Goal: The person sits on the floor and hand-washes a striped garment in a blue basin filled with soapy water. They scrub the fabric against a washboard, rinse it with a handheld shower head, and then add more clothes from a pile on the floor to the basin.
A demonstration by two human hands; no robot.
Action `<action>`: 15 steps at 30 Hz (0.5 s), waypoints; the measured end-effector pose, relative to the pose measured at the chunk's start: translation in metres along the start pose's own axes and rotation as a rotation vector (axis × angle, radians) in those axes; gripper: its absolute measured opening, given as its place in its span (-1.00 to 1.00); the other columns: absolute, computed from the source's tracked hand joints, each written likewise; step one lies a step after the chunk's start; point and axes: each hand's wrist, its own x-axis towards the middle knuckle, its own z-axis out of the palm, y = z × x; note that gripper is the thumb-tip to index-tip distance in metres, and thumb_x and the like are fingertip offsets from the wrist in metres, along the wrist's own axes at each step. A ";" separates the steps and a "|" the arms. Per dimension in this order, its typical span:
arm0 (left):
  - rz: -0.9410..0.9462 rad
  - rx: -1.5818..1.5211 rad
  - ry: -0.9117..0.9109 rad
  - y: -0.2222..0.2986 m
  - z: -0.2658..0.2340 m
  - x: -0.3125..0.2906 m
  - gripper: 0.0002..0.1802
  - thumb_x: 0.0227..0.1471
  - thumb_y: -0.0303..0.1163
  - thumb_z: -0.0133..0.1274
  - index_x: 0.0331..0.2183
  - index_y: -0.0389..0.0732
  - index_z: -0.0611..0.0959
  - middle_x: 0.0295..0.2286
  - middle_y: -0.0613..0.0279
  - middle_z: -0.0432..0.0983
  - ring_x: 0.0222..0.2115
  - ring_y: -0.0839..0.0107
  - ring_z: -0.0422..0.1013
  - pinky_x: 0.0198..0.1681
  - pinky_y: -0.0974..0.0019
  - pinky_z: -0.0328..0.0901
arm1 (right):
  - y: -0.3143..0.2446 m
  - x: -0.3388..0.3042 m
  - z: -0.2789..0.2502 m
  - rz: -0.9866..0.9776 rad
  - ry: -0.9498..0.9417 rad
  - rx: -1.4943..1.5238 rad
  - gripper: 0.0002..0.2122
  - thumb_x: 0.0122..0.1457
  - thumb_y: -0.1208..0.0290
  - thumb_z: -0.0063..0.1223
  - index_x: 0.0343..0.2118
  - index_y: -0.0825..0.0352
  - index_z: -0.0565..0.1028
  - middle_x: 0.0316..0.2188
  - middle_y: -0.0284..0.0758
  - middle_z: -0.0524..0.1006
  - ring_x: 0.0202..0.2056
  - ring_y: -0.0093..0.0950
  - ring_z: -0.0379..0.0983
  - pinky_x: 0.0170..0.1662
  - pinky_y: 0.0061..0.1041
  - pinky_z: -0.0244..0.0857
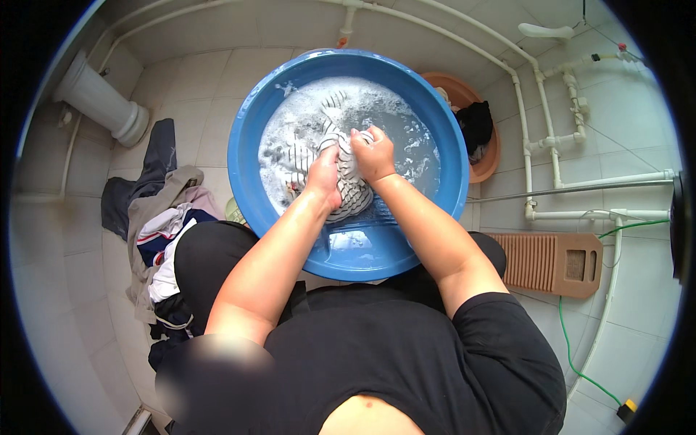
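A large round blue basin (243,156) of sudsy water stands between my knees. In it lies a wet striped garment (351,197), white or pale grey with dark stripes, partly under the foam. My left hand (325,177) is closed on a bunched part of the cloth. Just right of it and a little farther away, my right hand (374,154) is a fist around another fold of the same garment. Both hands are above the water near the basin's middle. A ribbed blue slope (377,215) on the near side of the basin shows beside the cloth.
On the floor at left lies a pile of clothes (170,228). Behind the basin at right stands an orange tub (484,168) with dark cloth (475,125). A brown washboard (544,262) is by my right knee. White pipes (523,123) run along the wall; a green hose (569,348) trails at right.
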 end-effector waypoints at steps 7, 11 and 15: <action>0.112 -0.068 -0.004 -0.005 -0.011 0.011 -0.51 0.16 -0.27 -0.22 0.04 -0.26 0.08 -0.08 -0.05 0.28 -0.15 0.09 0.37 -0.12 0.05 0.35 | 0.132 0.057 -0.049 0.476 0.142 0.060 -0.40 0.00 -0.11 -0.03 -0.15 0.43 0.40 -0.20 -0.02 0.44 -0.15 -0.21 0.38 -0.09 -0.35 0.22; 0.138 -0.147 0.054 -0.004 -0.017 0.016 -0.47 0.13 -0.37 -0.19 0.09 -0.16 0.03 -0.06 -0.04 0.25 -0.13 0.04 0.35 -0.11 0.00 0.33 | 0.134 0.041 -0.075 0.423 -0.404 -0.305 -0.28 -0.08 -0.18 0.01 -0.14 0.54 0.40 -0.07 0.05 0.37 -0.02 -0.13 0.30 0.03 -0.35 0.14; 0.266 -0.022 0.050 -0.007 0.017 -0.006 -0.34 0.07 -0.47 -0.18 0.14 0.14 -0.03 -0.03 0.02 0.24 -0.07 0.07 0.30 -0.05 -0.01 0.28 | 0.119 0.038 -0.064 0.028 -0.182 -0.082 -0.48 -0.13 0.08 0.15 -0.22 0.46 0.46 -0.17 -0.10 0.43 -0.12 -0.27 0.37 -0.01 -0.44 0.19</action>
